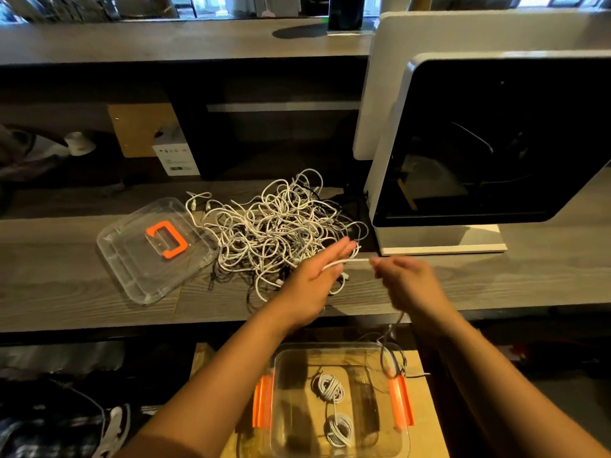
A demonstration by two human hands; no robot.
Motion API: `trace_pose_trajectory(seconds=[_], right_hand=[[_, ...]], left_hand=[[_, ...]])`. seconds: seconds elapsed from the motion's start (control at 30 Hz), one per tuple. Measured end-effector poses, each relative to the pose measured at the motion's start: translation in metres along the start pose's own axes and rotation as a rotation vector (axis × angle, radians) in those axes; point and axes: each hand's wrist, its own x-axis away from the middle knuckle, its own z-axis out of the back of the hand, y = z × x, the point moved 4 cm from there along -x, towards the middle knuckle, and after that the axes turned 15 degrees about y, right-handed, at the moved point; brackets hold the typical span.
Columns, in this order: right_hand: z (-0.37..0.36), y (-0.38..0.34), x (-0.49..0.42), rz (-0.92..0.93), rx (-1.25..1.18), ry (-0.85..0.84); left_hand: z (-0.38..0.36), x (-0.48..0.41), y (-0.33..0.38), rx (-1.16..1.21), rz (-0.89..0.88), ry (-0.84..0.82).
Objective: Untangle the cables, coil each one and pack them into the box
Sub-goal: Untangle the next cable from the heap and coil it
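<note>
1. Nearest the camera, a clear box [281,375] with orange latches sits below the desk's near edge. Two coiled cables [329,386] already lie inside it.
2. Above the near edge of the desk [66,276], a person winds a white cable [353,261] between both hands. The left hand [314,279] is held flat, fingers straight and together, with the cable looped across it. The right hand [410,285], blurred, appears to pinch the cable between curled fingertips. A thin cord trails from beneath it toward the box's right rim.
3. The step in hand looks to be coiling. Doing it well likely means keeping even tension, laying each turn beside the last on the flat hand, and keeping the trailing length from snagging on the box's rim.
4. Just beyond the hands, mid-desk, lies a large tangle [281,226] of white cables, suggesting the job is at an early stage.
5. The box's lid [132,259], with its orange handle, rests at the tangle's left. A white-cased machine [496,143] stands at the desk's right end.
</note>
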Motion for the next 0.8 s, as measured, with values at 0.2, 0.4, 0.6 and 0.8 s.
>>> trace_pose_trajectory(seconds=[0.2,0.4,0.6,0.8], right_hand=[[-0.051,0.027,0.041,-0.038,0.079,-0.317],[-0.047,0.008,0.043,0.299,0.514,-0.467],[-0.009,-0.021,0.024,0.450,0.829,-0.471],[0.015,-0.035,-0.002,0.548,0.773,-0.084]], left_hand=[[-0.008,-0.005,0.016,0.155,-0.089,0.430],[0.011,-0.023,-0.017,-0.943,-0.268,0.185],[0.030,-0.013,-0.030,-1.083,-0.190,0.006],[0.022,0.003,-0.032,-1.148,-0.230,-0.204]])
